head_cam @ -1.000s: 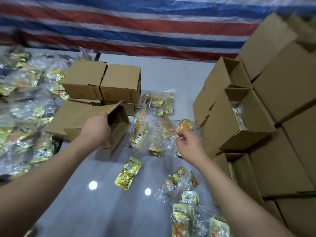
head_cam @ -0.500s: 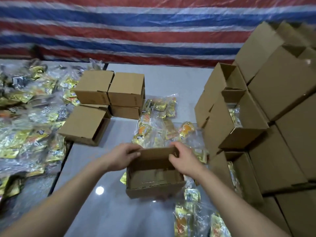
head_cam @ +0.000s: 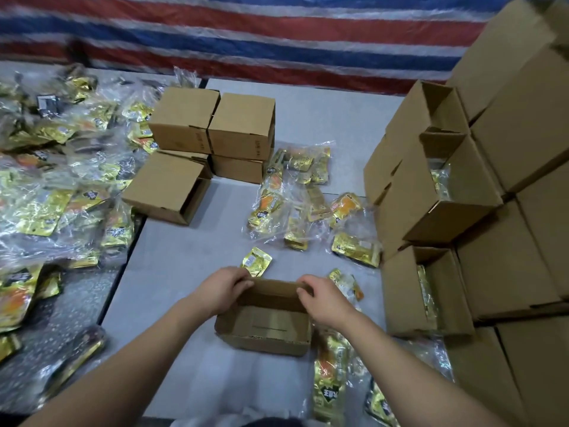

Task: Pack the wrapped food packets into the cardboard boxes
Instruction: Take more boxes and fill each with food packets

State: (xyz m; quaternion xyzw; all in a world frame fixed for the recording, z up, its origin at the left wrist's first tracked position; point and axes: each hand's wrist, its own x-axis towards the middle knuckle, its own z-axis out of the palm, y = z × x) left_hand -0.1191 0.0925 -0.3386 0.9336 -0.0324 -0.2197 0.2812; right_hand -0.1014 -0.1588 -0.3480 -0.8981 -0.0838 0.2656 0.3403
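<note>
An open cardboard box (head_cam: 268,326) lies on the grey table in front of me, its inside bare. My left hand (head_cam: 223,289) grips the far left corner of its rim, and my right hand (head_cam: 323,298) grips the far right corner. A single gold packet (head_cam: 256,261) lies just beyond the box. Clear bags of gold and orange packets (head_cam: 295,195) lie further back in the middle. More bagged packets (head_cam: 331,374) lie to the right of the box.
A big heap of bagged packets (head_cam: 55,186) covers the left side. A few closed and open boxes (head_cam: 212,131) stand at the back centre. Stacked boxes (head_cam: 446,192), some open with packets inside, fill the right. A striped tarp (head_cam: 277,32) hangs behind.
One second ago my left hand held a box at the left and my right hand pinched a packet. The box now sits before me, both hands on its far rim.
</note>
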